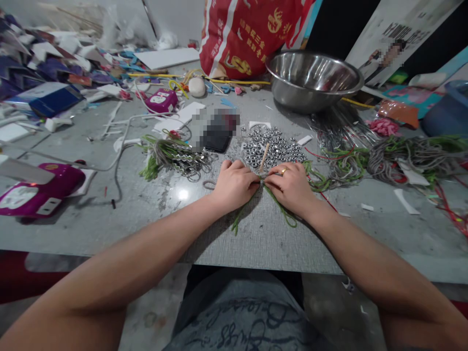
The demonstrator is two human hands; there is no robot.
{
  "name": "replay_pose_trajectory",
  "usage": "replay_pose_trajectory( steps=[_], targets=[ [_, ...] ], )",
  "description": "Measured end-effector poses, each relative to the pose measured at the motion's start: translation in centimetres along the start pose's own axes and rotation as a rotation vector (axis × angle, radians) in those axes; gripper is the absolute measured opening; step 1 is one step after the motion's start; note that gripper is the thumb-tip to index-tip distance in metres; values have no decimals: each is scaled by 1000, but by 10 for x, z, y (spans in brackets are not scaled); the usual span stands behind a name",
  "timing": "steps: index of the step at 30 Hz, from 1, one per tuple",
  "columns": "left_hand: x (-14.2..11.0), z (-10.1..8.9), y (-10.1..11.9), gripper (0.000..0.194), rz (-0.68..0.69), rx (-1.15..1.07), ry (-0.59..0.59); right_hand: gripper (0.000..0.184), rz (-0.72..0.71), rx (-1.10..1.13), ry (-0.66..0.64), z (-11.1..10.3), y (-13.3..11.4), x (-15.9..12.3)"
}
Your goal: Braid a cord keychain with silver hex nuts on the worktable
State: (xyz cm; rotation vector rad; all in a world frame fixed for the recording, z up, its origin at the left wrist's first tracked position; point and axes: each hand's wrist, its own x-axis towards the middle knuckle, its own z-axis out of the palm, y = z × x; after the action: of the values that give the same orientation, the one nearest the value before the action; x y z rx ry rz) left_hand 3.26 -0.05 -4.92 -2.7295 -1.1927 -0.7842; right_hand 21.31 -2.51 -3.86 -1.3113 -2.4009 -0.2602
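Note:
My left hand point(237, 185) and my right hand point(289, 187) meet over the grey table, fingers pinched together on a green cord point(275, 196). One strand hangs below the left hand, and a loop trails under the right. What lies exactly between the fingertips is too small to make out. Just beyond the hands spreads a pile of shiny silver beads point(272, 144), with a small wooden stick point(264, 157) standing in it. A bundle of green and grey cords with silver beads point(175, 156) lies left of my left hand. More green and grey cords point(387, 158) lie to the right.
A steel bowl point(314, 80) and a red bag point(244, 39) stand at the back. Near a dark phone point(219, 131) lie white scraps. Purple power sockets point(44, 190) with a white cable sit at left, before heaped scraps point(54, 58). A blue tub point(446, 109) is at right.

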Motion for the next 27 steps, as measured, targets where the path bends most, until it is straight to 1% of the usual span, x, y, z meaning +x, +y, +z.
replay_pose_trajectory(
  steps=[8,15,24,27],
  targets=[
    [0,1,-1,14,23,-2,12,14,-32,-24,4,-1,-1,2],
    [0,1,0,21,36,21,16,16,-35,14,-4,0,-1,1],
    [0,-1,1,14,38,37,15,23,-7,107,2,1,2,-2],
    [0,-2,2,14,45,45,7,22,-6,121,-14,3,0,-1]
  ],
)
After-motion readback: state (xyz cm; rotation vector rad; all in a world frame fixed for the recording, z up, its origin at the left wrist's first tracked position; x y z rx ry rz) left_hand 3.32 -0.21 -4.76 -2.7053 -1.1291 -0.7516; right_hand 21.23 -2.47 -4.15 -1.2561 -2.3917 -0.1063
